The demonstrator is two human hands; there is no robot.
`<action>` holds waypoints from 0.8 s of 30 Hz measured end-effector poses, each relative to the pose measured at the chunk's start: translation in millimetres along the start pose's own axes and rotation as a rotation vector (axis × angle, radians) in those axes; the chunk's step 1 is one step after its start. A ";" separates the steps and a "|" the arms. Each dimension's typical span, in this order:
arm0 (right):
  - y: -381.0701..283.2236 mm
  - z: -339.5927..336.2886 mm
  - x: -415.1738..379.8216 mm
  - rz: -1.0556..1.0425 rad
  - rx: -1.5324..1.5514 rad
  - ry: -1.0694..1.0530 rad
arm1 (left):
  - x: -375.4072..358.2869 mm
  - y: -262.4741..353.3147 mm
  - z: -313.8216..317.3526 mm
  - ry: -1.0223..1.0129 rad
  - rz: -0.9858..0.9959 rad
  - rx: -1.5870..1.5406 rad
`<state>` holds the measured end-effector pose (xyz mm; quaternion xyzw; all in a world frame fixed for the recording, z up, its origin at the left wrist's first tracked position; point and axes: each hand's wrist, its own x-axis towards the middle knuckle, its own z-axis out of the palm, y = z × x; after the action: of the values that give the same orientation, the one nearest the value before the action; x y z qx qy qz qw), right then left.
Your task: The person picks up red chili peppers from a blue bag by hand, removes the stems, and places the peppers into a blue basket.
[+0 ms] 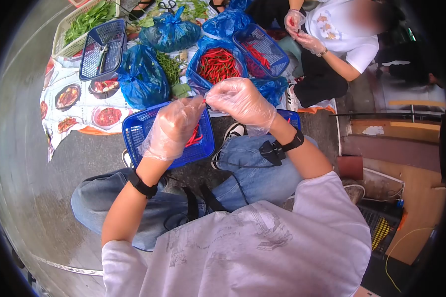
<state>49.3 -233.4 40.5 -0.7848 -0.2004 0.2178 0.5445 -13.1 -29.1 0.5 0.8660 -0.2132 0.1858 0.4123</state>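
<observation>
Both my hands wear clear plastic gloves and meet in front of me, fingertips pinched together. Between them shows a small red bit, seemingly a chili [204,101]. My left hand [176,123] is over a blue basket [142,129] on the ground, which has a few red chilies [194,137] in it. My right hand [243,101] is closed beside it, fingers bent inward. Just beyond the hands stands a blue bag [195,64] filled with red chilies [217,64]. The fingertips are too small to tell which hand bears the red piece.
Tied blue bags [142,79], a blue basket with scissors [96,54] and a cream basket of greens [91,22] lie on a printed cloth [84,111]. Another blue basket [270,42] holds chilies. At the upper right sits a gloved person [342,44]. Wooden furniture [411,183] is at right.
</observation>
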 end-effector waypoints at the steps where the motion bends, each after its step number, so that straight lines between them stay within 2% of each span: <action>1: 0.0 -0.6 -0.3 -0.005 0.094 -0.021 | -0.3 2.3 -0.7 0.041 0.010 -0.026; 5: -7.9 -2.1 -1.5 0.068 0.239 -0.063 | -1.6 2.2 0.7 0.166 0.062 -0.134; 9: -8.4 -2.2 -0.5 0.115 0.367 -0.078 | -0.7 6.4 -2.8 0.146 0.077 -0.057; 15: -5.9 -1.6 0.9 0.151 0.492 -0.119 | -0.9 12.4 -0.5 0.196 -0.093 -0.193; 18: -1.3 -2.4 2.6 0.219 0.616 -0.141 | -1.5 12.4 2.3 0.231 -0.196 -0.338; 20: 7.6 -0.9 5.6 0.277 0.709 -0.152 | -1.9 14.7 0.0 0.170 -0.520 -0.594; 21: 12.8 1.7 9.5 0.296 0.741 -0.143 | -2.5 11.9 1.9 0.176 -0.521 -0.591; 23: 18.1 6.3 14.8 0.321 0.776 -0.144 | -8.9 2.7 10.8 0.160 -0.758 -0.921; 24: 18.7 8.3 18.7 0.333 0.771 -0.154 | -9.5 1.0 9.7 0.118 -0.776 -0.924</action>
<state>61.6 -222.9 18.0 -0.5268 -0.0149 0.4199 0.7389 -20.2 -35.3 -9.4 0.6001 0.0827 -0.0425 0.7945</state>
